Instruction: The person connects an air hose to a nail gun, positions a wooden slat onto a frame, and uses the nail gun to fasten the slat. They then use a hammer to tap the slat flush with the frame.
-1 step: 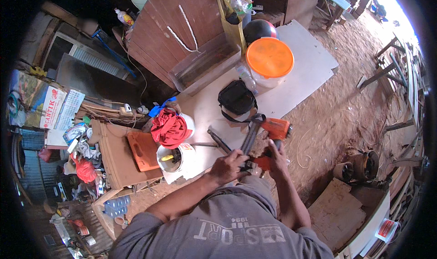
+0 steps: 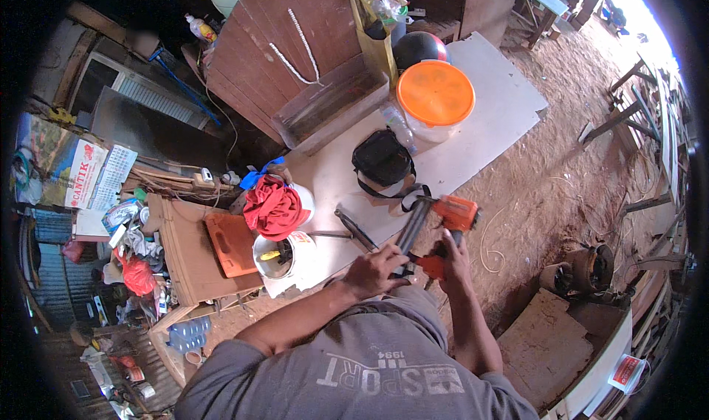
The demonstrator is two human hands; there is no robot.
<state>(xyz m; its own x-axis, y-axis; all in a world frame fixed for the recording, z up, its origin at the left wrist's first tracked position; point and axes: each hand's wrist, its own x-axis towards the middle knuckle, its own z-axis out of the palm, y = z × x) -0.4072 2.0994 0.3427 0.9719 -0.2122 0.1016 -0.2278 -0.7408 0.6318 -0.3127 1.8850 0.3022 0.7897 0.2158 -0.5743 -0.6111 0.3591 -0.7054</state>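
Note:
An orange and black power tool [image 2: 456, 213] that looks like a nail gun is held in front of my body. My right hand [image 2: 456, 260] is wrapped round its black handle. My left hand [image 2: 376, 271] is closed near the lower end of the tool's long dark magazine [image 2: 413, 226], its fingers pressing there. Left of the magazine, a dark bar [image 2: 357, 229] slants down toward my left fingers; whether it joins the tool, I cannot tell. Just beyond the magazine's far end, a black bag [image 2: 382, 159] rests on the white tabletop [image 2: 496, 117].
Past the bag stands a white bucket with an orange lid [image 2: 436, 93], beside a clear bin [image 2: 332, 106]. To the left are a red cloth [image 2: 275, 207], an open white bucket [image 2: 303, 252] and an orange case [image 2: 230, 244]. A bare dirt floor [image 2: 532, 198] lies to the right.
The tool has shifted very slightly right and downward in the picture. My left fingers have moved a little at the magazine's lower end, and both hands keep their hold.

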